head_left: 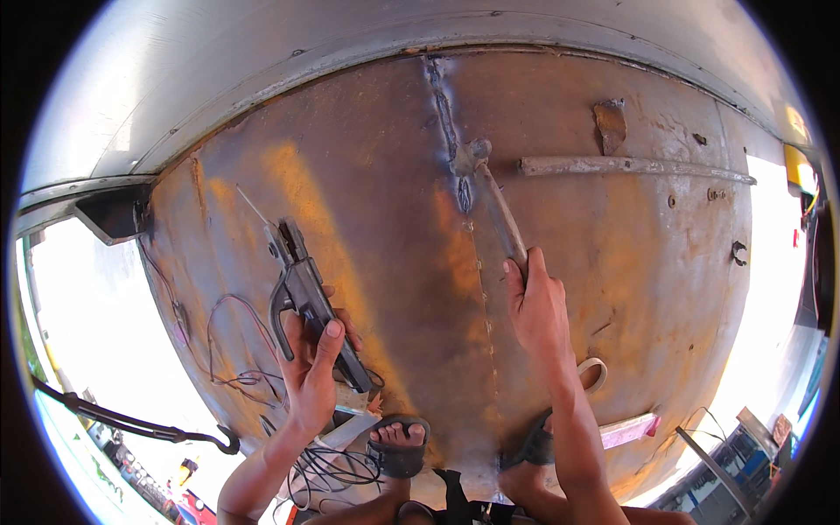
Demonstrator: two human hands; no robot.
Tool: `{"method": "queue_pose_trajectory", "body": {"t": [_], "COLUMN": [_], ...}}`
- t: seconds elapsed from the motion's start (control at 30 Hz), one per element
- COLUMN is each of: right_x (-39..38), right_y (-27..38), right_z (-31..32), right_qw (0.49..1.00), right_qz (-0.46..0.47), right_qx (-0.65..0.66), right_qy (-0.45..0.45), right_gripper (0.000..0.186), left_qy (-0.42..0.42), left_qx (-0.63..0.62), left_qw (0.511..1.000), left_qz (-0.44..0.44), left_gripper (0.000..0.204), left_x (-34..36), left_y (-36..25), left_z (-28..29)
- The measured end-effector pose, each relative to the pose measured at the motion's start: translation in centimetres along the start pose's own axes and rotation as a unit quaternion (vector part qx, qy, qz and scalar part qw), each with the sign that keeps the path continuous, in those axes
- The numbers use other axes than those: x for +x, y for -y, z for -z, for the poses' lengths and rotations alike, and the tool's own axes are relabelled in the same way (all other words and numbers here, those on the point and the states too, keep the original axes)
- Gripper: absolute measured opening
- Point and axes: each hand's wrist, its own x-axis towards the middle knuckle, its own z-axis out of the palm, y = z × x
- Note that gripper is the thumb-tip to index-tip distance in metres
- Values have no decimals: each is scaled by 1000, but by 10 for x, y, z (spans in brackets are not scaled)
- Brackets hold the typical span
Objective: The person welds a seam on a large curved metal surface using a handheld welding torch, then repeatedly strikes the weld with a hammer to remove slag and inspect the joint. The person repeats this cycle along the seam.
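Observation:
My left hand (313,367) is closed round a black electrode holder (302,284), which points up and left with a thin welding rod (254,203) clamped near its tip. My right hand (538,311) grips the handle of a worn hammer (500,210); its head (472,156) is over a bright, rough weld seam (444,109) running down the upper middle of a rusty steel plate (376,175). I cannot tell whether the head touches the seam. Small tack marks (481,297) continue down from the seam toward my sandalled feet (398,442).
A metal bar (634,168), a rusty scrap (610,122) and small metal pieces (738,253) lie on the right. Cables (332,464) coil at lower left. A pale loop (592,374) and pink-topped strip (626,429) are at lower right. A metal wall (350,26) curves along the top.

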Motion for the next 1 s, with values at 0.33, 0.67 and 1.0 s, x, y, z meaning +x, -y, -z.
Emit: {"method": "queue_pose_trajectory", "body": {"t": [0.33, 0.67, 1.0], "right_x": [23, 35, 17], "right_y": [7, 7, 10], "right_z": [32, 21, 15], "right_qw": [996, 984, 947], "right_qz": [0, -38, -85], "right_qx": [90, 156, 300], "right_qy": [-22, 83, 72], "right_gripper": [43, 56, 57], "left_qy": [2, 2, 20], "left_qx": [-54, -80, -63], "left_qw": [999, 997, 998], "left_qz": [2, 15, 0], "left_gripper": [42, 39, 39], "left_x": [-10, -20, -21], "left_y": [-10, -1, 4], "left_z": [-17, -25, -21]}}
